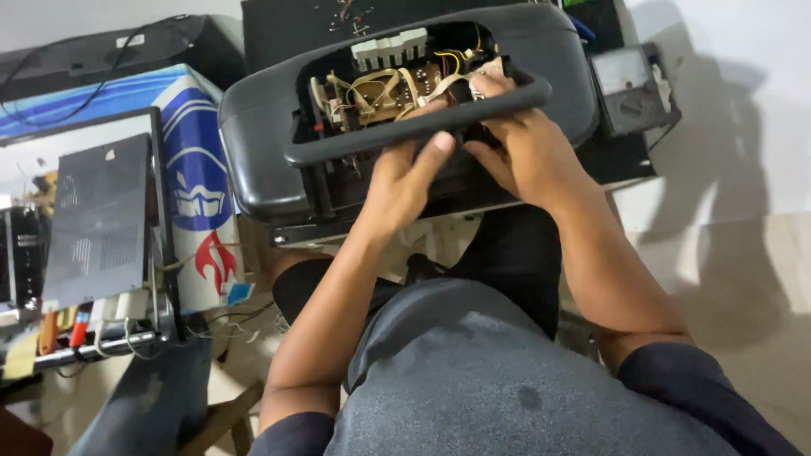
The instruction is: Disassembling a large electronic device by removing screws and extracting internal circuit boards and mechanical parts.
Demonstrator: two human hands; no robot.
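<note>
Casing: the dark grey casing rests tilted on my lap, its handle bar running left to right above my knuckles.
Left hand: my left hand clasps the bar from below.
Right hand: my right hand, nearer the circuit board, fingertips reaching in; holding nothing that I can see.
Box: a white and blue carton with a red flame mark, left of the casing.
Meter: a grey meter at the casing's right end.

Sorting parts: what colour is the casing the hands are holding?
Dark grey casing, in the head view.
</note>
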